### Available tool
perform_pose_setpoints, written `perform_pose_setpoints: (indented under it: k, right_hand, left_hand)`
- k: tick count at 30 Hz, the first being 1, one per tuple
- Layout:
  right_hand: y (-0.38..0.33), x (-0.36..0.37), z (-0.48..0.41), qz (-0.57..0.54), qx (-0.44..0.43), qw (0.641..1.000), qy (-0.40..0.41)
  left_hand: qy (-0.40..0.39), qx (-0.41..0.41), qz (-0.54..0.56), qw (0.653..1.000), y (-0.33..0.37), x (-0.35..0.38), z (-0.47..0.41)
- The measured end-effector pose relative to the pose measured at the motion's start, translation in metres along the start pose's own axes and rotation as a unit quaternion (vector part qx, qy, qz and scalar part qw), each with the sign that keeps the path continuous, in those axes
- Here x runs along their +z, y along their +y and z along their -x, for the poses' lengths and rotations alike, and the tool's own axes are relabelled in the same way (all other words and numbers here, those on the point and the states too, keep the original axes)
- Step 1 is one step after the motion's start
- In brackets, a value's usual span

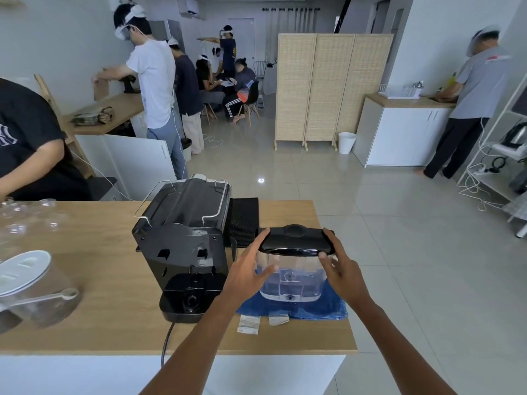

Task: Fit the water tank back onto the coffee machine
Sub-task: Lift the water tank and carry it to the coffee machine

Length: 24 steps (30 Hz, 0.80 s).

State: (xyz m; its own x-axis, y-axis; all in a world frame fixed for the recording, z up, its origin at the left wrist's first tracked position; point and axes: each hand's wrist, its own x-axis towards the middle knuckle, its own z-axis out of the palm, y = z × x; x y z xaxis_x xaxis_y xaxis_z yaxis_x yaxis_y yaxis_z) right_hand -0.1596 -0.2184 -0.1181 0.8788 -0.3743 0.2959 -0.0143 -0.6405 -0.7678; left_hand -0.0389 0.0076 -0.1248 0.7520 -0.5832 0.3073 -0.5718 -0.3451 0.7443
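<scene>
The tank (293, 276) is a clear plastic container with a glossy black lid (296, 241) that has a round raised knob in its middle. It stands upright, its lid closed, just right of the machine (185, 243) and apart from it. A valve fitting shows through its clear wall near the bottom. The machine is a black coffee maker seen from its back, upright, with wire rails along its top. At the foot of its back a black base plate (189, 299) juts toward the camera, with a round socket in the middle. That plate is bare; the tank is not on it.
</scene>
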Motion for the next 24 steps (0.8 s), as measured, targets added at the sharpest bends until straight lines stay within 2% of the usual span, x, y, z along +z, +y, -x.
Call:
perform_pose_setpoints:
  k: [6, 9, 16, 24]
  right_hand:
    - [0.004, 0.000, -0.006, -0.028, -0.006, 0.998, -0.050]
    - [0.006, -0.001, -0.006, -0.032, 0.000, 0.998, -0.048]
    - [0.001, 0.002, -0.003, -0.072, -0.002, 0.997, -0.027]
    - [-0.014, -0.007, 0.006, -0.037, -0.012, 0.999, -0.027]
  left_hand:
    - [-0.005, -0.031, 0.031, 0.999, 0.018, -0.001, 0.003]
    - [-0.005, -0.046, 0.021, 0.999, 0.022, -0.004, 0.002]
    - [-0.011, -0.056, 0.084, 0.995, 0.021, -0.005, 0.005]
    - [-0.011, -0.089, 0.131, 0.987, 0.008, -0.006, 0.008]
